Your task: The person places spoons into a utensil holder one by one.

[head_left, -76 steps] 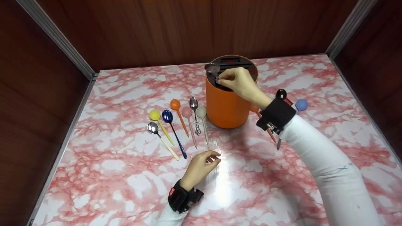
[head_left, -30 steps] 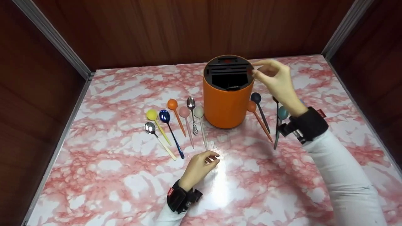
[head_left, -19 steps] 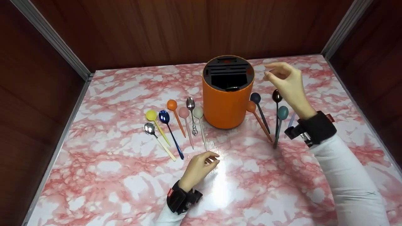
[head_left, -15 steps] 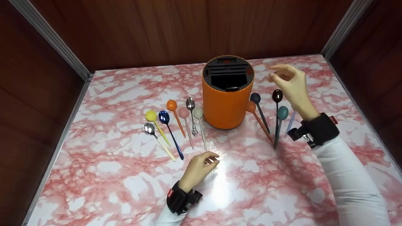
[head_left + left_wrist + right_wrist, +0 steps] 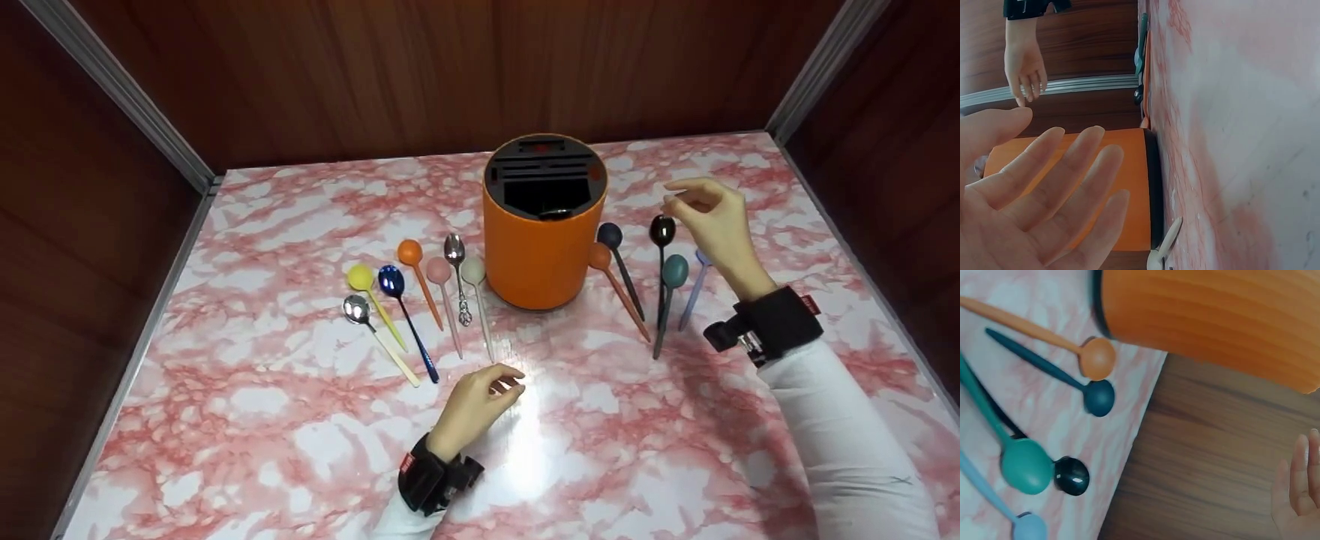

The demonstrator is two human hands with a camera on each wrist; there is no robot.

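In the head view my right hand (image 5: 709,217) hovers over the right side of the table, thumb and fingers loosely bent with nothing between them. Below it lie a glossy black spoon (image 5: 663,229), a teal spoon (image 5: 675,270) partly over its handle, and a light blue spoon (image 5: 691,296). The orange cylindrical holder (image 5: 536,259), with a black slotted top, stands left of that hand. A silvery spoon edge (image 5: 980,164) shows at the holder's top in the left wrist view. My left hand (image 5: 474,409) stays near the table's middle, fingers relaxed, holding nothing.
Right beside the holder lie a rust-orange spoon (image 5: 619,289) and a dark navy spoon (image 5: 611,237). To its left several spoons fan out, among them a yellow spoon (image 5: 361,277), a shiny blue spoon (image 5: 391,281) and a pale grey spoon (image 5: 474,271). Wooden walls (image 5: 465,75) enclose the table.
Earlier my right hand held a silver spoon over the holder's opening. It has let go and moved right and down toward the black and teal spoons. My left hand has stayed put.
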